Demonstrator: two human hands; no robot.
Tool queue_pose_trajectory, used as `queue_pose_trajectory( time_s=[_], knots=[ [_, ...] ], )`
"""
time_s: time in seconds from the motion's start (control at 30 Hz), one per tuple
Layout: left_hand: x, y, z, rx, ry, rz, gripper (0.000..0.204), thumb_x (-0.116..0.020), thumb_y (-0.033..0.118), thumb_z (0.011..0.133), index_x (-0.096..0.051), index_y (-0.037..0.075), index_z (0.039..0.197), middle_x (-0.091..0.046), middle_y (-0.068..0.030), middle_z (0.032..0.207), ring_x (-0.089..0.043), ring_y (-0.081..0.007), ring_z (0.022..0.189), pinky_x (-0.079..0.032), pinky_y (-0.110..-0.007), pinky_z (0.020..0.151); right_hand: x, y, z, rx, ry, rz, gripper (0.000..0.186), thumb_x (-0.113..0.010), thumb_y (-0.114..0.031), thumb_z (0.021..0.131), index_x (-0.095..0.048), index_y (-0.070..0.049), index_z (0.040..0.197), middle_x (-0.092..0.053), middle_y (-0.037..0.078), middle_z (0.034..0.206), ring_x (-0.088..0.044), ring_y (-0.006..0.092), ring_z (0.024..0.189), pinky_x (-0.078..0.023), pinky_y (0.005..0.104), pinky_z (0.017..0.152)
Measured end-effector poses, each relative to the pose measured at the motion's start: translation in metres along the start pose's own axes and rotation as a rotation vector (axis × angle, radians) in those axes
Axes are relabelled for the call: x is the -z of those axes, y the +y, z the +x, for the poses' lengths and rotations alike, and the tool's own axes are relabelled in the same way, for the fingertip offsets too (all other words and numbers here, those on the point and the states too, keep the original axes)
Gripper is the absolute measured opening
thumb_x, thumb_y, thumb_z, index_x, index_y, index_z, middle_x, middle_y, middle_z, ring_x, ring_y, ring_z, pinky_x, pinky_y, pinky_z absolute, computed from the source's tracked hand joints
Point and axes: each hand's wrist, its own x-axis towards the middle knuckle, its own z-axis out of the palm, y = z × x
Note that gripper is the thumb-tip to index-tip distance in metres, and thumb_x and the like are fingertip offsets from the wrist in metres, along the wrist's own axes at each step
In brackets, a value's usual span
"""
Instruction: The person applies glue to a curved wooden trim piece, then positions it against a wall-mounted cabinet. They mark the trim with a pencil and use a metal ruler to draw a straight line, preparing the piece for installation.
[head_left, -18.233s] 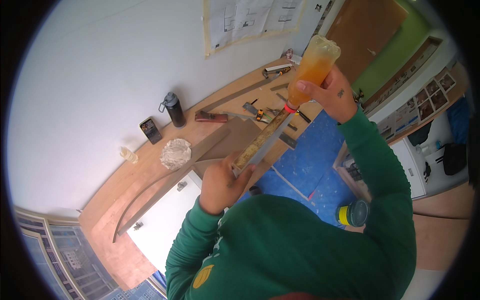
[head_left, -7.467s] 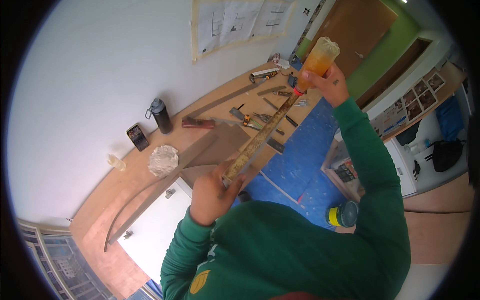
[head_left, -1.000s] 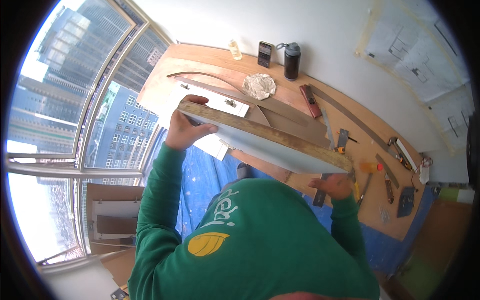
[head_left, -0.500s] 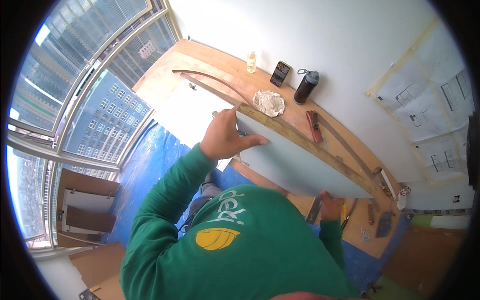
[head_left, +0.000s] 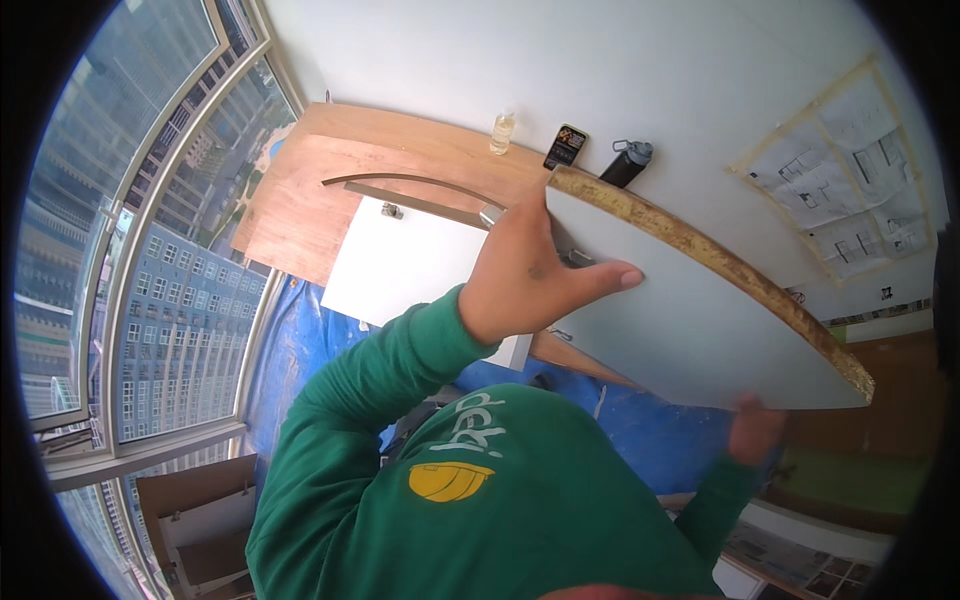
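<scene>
Both my hands hold a white cabinet door panel [head_left: 680,310], raised and tilted in front of me. Its long upper edge [head_left: 715,245] is bare, rough chipboard without a covering strip. My left hand [head_left: 535,265] grips the panel's left end, thumb across the white face and fingers hidden behind the end. A metal hinge [head_left: 576,258] shows between thumb and palm. At the lower right edge, my right hand [head_left: 757,435] is closed on the panel, smeared by motion, with part of its fingers out of sight behind the board.
Behind the panel, the wooden bench [head_left: 300,170] bears a second white panel [head_left: 410,265] with a hinge, a curved brown strip [head_left: 400,179], a clear bottle [head_left: 502,132], a phone [head_left: 566,147] and a black drink bottle [head_left: 627,163]. Blue sheeting [head_left: 310,345] covers the floor beside the windows [head_left: 180,270].
The panel has come up off the bench and swung right, nearer to me, with both hands on it. It now hides the crumpled cloth and the red-handled tool. My view has turned right.
</scene>
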Motion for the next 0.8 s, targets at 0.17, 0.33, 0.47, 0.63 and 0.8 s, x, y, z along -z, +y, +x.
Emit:
queue_pose_trajectory(
  time_s=[0.17, 0.33, 0.47, 0.63, 0.8],
  knots=[
    [0.049, 0.038, 0.036, -0.193, 0.082, 0.011, 0.077, -0.098, 0.034, 0.071, -0.060, -0.007, 0.124, -0.075, -0.0224, 0.107, -0.076, -0.0301, 0.100, -0.059, -0.039, 0.090, -0.028, -0.040, 0.010, 0.080, -0.015, -0.179, 0.058, -0.079, -0.029, 0.094, -0.054, 0.002, 0.138, -0.061, 0.007, 0.123, -0.056, 0.0201, 0.111, -0.045, 0.0368, 0.103],
    [0.092, 0.089, 0.078, -0.373, 0.058, 0.242, 0.080, -0.098, 0.037, 0.071, -0.059, -0.007, 0.126, -0.077, -0.0208, 0.097, -0.078, -0.0306, 0.081, -0.064, -0.039, 0.077, -0.088, -0.052, 0.049, 0.149, -0.031, 0.058, 0.062, -0.087, -0.033, 0.088, -0.058, -0.002, 0.133, -0.063, 0.002, 0.116, -0.055, 0.0155, 0.109, -0.042, 0.0335, 0.102],
    [0.128, 0.139, 0.102, -0.411, 0.042, 0.262, 0.084, -0.094, 0.038, 0.076, -0.050, -0.015, 0.124, -0.072, -0.0289, 0.099, -0.077, -0.0360, 0.082, -0.066, -0.041, 0.073, -0.180, -0.082, 0.071, 0.170, -0.068, -0.009, 0.050, -0.081, -0.037, 0.094, -0.063, 0.000, 0.122, -0.065, 0.003, 0.111, -0.057, 0.0167, 0.105, -0.043, 0.0335, 0.100],
    [0.230, 0.099, 0.145, -0.565, 0.066, 0.350, 0.079, -0.096, 0.031, 0.076, -0.053, -0.012, 0.126, -0.072, -0.0252, 0.106, -0.075, -0.0319, 0.093, -0.065, -0.038, 0.081, -0.287, -0.065, 0.132, 0.132, -0.294, -0.401, 0.054, -0.074, -0.053, 0.096, -0.069, 0.001, 0.100, -0.067, 0.003, 0.088, -0.062, 0.0157, 0.086, -0.049, 0.0287, 0.087],
    [0.345, 0.037, 0.186, -0.469, 0.126, 0.522, 0.066, -0.093, 0.025, 0.079, -0.058, -0.006, 0.127, -0.072, -0.0205, 0.113, -0.072, -0.0288, 0.103, -0.060, -0.041, 0.091, -0.442, -0.033, 0.155, -0.112, -0.358, -0.211, 0.057, -0.082, -0.057, 0.088, -0.071, 0.000, 0.089, -0.068, 0.006, 0.075, -0.064, 0.0143, 0.070, -0.054, 0.0281, 0.071]
  ],
)
